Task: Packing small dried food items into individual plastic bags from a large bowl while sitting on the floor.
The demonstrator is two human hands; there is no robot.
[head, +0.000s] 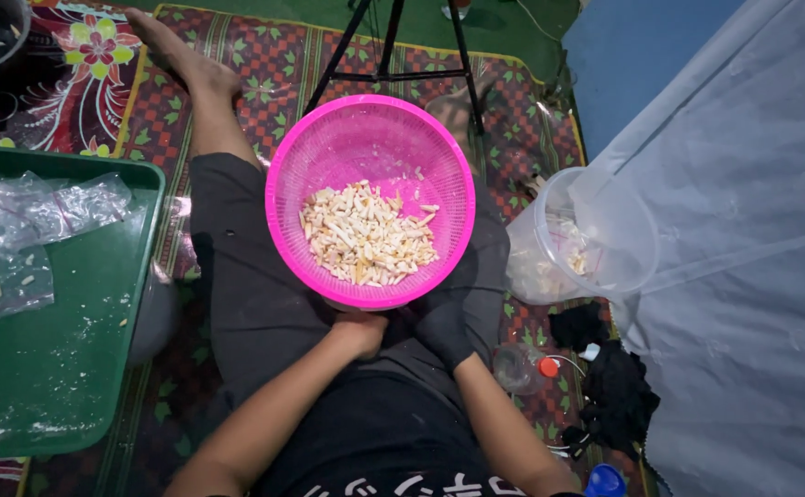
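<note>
A round pink perforated basket (329,156) rests on my lap and holds a heap of small pale, cream-coloured pieces (368,235). My left hand (358,329) is bare and curled against the basket's near rim, its fingers tucked under the edge. My right hand (444,324) wears a black glove and grips the basket from below at its near right side, fingertips hidden beneath it. I sit on a patterned mat with my left leg (207,101) stretched out ahead.
A green tray (44,368) with clear plastic bags (34,216) lies to the left. At the right are a clear plastic tub (596,276), a small jar with an orange lid (522,368), black cloth (619,391) and a white sheet (752,258). Tripod legs (389,74) stand beyond the basket.
</note>
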